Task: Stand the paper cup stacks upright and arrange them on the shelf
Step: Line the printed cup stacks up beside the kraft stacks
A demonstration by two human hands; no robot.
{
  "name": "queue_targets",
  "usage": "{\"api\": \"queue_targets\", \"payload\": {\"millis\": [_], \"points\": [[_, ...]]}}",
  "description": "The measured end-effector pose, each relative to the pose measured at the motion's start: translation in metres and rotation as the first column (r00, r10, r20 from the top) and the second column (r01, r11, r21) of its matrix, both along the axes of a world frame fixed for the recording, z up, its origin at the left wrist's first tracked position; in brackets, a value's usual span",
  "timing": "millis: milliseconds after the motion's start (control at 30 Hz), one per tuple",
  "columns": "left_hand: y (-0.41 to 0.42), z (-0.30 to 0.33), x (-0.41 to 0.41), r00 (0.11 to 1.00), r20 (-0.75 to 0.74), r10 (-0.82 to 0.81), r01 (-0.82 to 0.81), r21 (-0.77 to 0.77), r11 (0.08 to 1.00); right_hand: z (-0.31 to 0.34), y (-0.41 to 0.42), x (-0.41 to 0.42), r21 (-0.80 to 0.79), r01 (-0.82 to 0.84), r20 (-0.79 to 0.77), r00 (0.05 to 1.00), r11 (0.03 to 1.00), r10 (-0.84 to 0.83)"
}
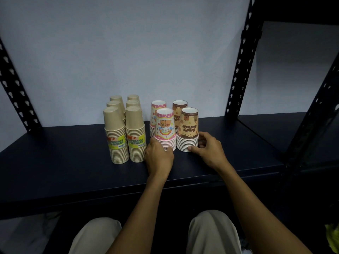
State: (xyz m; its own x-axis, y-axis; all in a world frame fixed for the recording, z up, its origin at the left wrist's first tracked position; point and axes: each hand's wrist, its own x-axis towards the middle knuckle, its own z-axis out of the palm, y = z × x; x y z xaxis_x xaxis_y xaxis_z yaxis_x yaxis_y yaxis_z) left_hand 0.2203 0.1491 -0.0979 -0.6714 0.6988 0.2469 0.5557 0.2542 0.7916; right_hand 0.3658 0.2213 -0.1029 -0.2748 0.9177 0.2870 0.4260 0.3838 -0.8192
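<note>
step: squaring front row | left hand [159, 156] cups the pink cup stack [164, 131], right hand [207, 146] pinches the brown cup stack [188, 132] at its base, both upright on the shelf [73, 162] | tip: slide low (top-heavy), level with the kraft stacks [125, 132]

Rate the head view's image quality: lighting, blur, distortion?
Head view: dim, bluish light; the dark shelf shows little detail. Wide-angle bending leans the shelf posts outward. The cup stacks and both hands, left hand and right hand, are sharp enough; label print stays soft. No glare.
</note>
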Motion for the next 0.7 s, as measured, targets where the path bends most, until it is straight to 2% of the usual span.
{"api": "queue_targets", "payload": {"millis": [700], "points": [[-0.0076, 0.0013, 0.0033, 0.999, 0.003, -0.047, 0.047, -0.015, 0.999, 0.0037, -0.003, -0.001, 0.001, 0.0, -0.012, 1.0, 1.0, 0.0]]}}
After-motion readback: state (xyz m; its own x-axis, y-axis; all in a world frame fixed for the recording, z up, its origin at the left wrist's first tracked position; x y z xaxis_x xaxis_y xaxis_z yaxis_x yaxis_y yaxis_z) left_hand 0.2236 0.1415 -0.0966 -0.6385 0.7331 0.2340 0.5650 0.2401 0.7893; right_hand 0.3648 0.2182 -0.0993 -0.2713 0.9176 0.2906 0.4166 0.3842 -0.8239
